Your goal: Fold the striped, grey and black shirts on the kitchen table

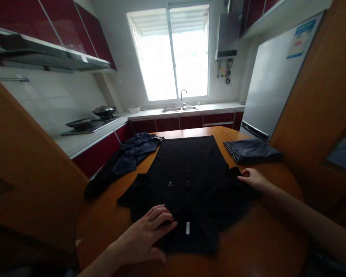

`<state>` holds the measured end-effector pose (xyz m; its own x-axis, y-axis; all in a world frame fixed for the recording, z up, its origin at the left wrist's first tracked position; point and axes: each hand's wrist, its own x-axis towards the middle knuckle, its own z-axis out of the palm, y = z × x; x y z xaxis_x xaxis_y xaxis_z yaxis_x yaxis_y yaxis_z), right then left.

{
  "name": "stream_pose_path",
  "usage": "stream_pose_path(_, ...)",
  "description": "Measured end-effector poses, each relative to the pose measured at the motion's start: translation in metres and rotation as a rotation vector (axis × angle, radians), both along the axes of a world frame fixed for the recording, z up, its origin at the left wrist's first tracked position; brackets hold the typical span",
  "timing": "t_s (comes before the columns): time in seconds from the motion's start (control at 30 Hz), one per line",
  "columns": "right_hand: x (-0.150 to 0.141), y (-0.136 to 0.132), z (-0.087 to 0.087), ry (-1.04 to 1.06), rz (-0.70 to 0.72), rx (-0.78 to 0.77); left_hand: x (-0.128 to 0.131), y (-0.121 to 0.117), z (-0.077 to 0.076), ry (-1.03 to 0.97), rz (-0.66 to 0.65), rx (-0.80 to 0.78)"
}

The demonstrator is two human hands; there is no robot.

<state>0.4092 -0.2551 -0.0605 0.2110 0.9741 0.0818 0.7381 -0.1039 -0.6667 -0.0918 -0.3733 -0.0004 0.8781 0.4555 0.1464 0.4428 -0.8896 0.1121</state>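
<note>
A black short-sleeved polo shirt (190, 165) lies spread on the round wooden table (103, 227), front up, its collar toward me and its hem toward the window. A small white label shows inside the collar, and a small logo and buttons mark the chest. My left hand (150, 234) rests on the shirt beside the collar, fingers stretched and thumb apart. At the right sleeve, my right hand (253, 179) pinches the black cloth between thumb and fingers.
Crumpled dark clothes (135, 154) hang over the table's left edge. Folded dark trousers or similar cloth (252, 150) lie at the back right. Beyond are a counter with a sink (178, 109), pans (103, 111) on a stove, and a fridge (273, 77).
</note>
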Motion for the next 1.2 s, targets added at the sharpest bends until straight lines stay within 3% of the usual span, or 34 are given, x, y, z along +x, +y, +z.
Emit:
stream_pose_path(0.2, 0.006, 0.002, 0.002, 0.061, 0.066, -0.015, 0.004, -0.010, 0.011, -0.043, -0.111, 0.200)
stream_pose_path(0.4, 0.029, -0.002, 0.004, 0.169, 0.057, 0.023, 0.020, -0.016, 0.003, -0.185, -0.181, 0.119)
stream_pose_path(0.57, 0.061, -0.011, 0.001, 0.005, 0.108, -0.039, 0.048, -0.034, -0.002, -0.202, -0.206, 0.093)
stream_pose_path(0.7, 0.073, -0.027, 0.006, -0.286, 0.056, -0.059, 0.064, -0.043, 0.008, -0.173, -0.244, 0.021)
stream_pose_path(0.8, 0.044, -0.039, 0.021, -0.575, -0.032, 0.016, 0.073, -0.025, 0.022, -0.218, -0.158, -0.097)
stream_pose_path(0.9, -0.024, -0.045, 0.034, -0.596, 0.083, 0.195, 0.092, 0.016, 0.021, -0.270, 0.172, -0.109)
stream_pose_path(0.97, -0.079, -0.047, 0.036, -0.529, 0.262, 0.271, 0.110, 0.046, 0.009, -0.218, 0.334, -0.074)
stream_pose_path(1.07, -0.146, -0.048, 0.027, -0.479, 0.436, 0.243, 0.130, 0.080, -0.018, -0.083, 0.450, -0.034)
stream_pose_path(1.13, -0.162, -0.048, 0.017, -0.478, 0.486, 0.178, 0.130, 0.090, -0.033, -0.017, 0.506, -0.038)
stream_pose_path(1.2, -0.154, -0.048, 0.007, -0.495, 0.476, 0.117, 0.117, 0.093, -0.042, 0.002, 0.556, -0.044)
